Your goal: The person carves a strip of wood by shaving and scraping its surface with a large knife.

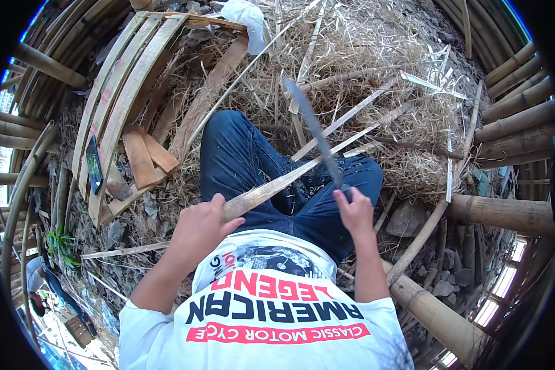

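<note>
My left hand point(202, 225) is wrapped round the near end of a split bamboo strip point(277, 186), which slants up and right across my lap. In my right hand point(356, 214) is the dark handle of a machete point(317, 132). Its long grey blade points up and away, passing over the bamboo strip near the middle of its length in this view. Both hands are closed, above my jeans point(231, 154). Pale shavings lie on the denim between my legs.
A heap of bamboo shavings point(376, 49) spreads in front of me, with loose strips on it. At left, a phone point(94, 165) leans on a slatted wooden crate point(120, 86). Thick bamboo poles point(505, 213) lie at right beside stones point(407, 219). Another person point(40, 277) is at far lower left.
</note>
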`<act>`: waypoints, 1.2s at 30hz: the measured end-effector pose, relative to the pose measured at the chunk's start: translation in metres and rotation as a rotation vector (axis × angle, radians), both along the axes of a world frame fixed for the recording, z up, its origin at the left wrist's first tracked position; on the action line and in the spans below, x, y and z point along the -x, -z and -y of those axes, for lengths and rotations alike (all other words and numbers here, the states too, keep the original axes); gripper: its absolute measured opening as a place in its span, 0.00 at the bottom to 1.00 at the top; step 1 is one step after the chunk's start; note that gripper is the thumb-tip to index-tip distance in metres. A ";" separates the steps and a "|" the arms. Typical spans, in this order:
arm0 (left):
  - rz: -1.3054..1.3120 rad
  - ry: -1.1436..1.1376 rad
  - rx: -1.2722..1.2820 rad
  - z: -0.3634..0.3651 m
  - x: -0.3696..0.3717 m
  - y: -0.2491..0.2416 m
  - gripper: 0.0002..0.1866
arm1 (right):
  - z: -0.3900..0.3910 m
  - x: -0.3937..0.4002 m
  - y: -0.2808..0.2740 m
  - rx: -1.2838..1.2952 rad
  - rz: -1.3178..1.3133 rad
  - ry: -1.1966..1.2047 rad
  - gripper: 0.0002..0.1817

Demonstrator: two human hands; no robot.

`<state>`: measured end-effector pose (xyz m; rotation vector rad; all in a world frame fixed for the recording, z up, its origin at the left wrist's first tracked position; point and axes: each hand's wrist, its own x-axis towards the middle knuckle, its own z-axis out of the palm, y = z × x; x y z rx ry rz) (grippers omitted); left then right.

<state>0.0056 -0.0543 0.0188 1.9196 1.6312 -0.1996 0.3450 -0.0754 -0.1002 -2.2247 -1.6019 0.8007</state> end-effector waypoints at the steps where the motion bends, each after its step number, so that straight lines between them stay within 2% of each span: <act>1: -0.003 -0.009 0.021 0.002 0.004 -0.004 0.26 | -0.004 -0.014 0.006 -0.014 0.032 0.044 0.29; 4: -0.010 -0.016 0.056 0.006 0.007 -0.015 0.26 | -0.011 -0.066 0.024 -0.013 0.124 0.181 0.31; 5: -0.008 -0.015 0.069 0.006 0.006 -0.016 0.26 | -0.013 -0.084 0.030 -0.009 0.012 0.201 0.31; 8: 0.009 -0.012 0.064 0.004 0.001 -0.012 0.26 | -0.017 -0.091 0.035 -0.042 0.032 0.174 0.30; 11: 0.024 -0.047 0.038 0.001 -0.002 -0.014 0.25 | -0.023 -0.054 0.007 -0.095 -0.127 0.191 0.28; 13: 0.020 -0.035 0.060 -0.001 -0.010 -0.013 0.25 | -0.017 -0.020 -0.001 -0.135 -0.230 0.096 0.29; 17: 0.029 0.002 0.059 0.000 -0.016 -0.001 0.22 | -0.003 0.052 -0.026 -0.079 -0.275 -0.117 0.27; 18: 0.053 -0.002 0.045 0.001 -0.014 0.001 0.20 | -0.003 0.057 -0.024 -0.077 -0.277 -0.100 0.27; 20: 0.052 0.009 0.049 0.004 -0.010 0.002 0.19 | -0.005 0.059 -0.018 -0.087 -0.237 -0.230 0.27; 24: 0.040 0.011 0.086 0.004 -0.006 -0.003 0.17 | -0.020 0.029 -0.009 -0.051 -0.155 -0.087 0.29; 25: 0.041 0.015 0.086 0.004 -0.005 -0.005 0.17 | -0.024 0.014 0.000 -0.082 -0.119 -0.041 0.26; 29: 0.011 0.025 0.116 0.005 -0.004 -0.011 0.18 | -0.041 -0.039 0.017 0.012 -0.033 0.089 0.32; 32: 0.034 0.029 0.109 0.003 -0.004 -0.011 0.18 | -0.050 -0.058 0.029 -0.035 0.068 0.061 0.33; 36: 0.015 0.058 0.098 0.001 -0.002 -0.007 0.16 | -0.054 -0.044 0.021 -0.085 0.056 0.064 0.32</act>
